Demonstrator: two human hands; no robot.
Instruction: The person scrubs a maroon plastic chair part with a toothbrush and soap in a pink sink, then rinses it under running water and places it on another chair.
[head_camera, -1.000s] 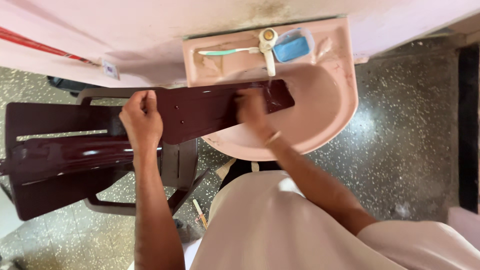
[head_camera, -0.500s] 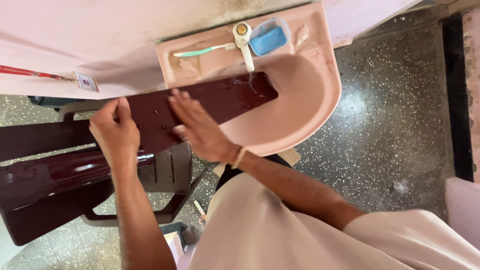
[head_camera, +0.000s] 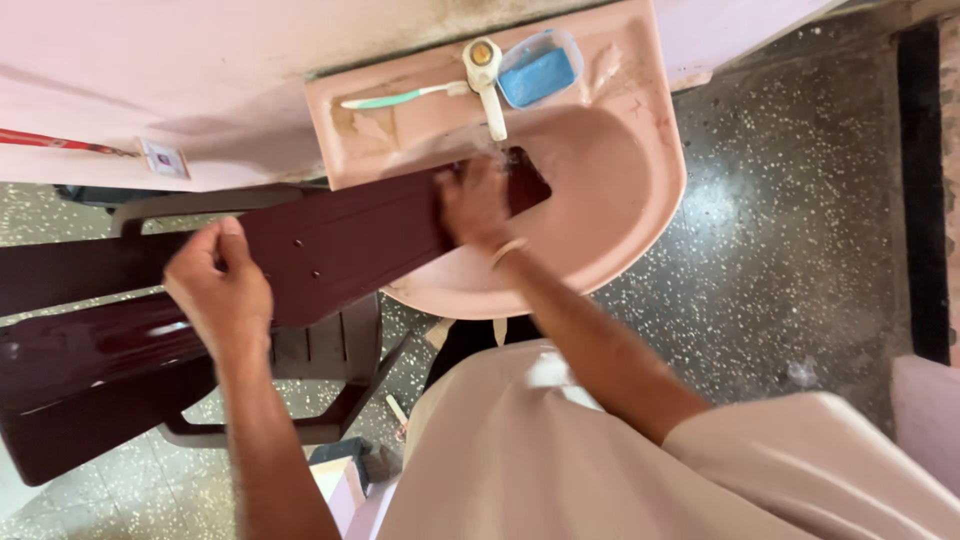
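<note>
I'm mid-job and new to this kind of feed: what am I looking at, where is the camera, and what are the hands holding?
There is no machine here: a person works with two bare hands, and the single camera sits on their head, looking down. The left hand grips the upper edge of a long dark maroon panel. The right hand presses flat on the panel's far end, which lies over a pink wash basin. On the basin's ledge lie a green toothbrush and a blue soap in a clear dish, either side of a white tap. Under the panel stands a brown plastic chair on a speckled floor.
</note>
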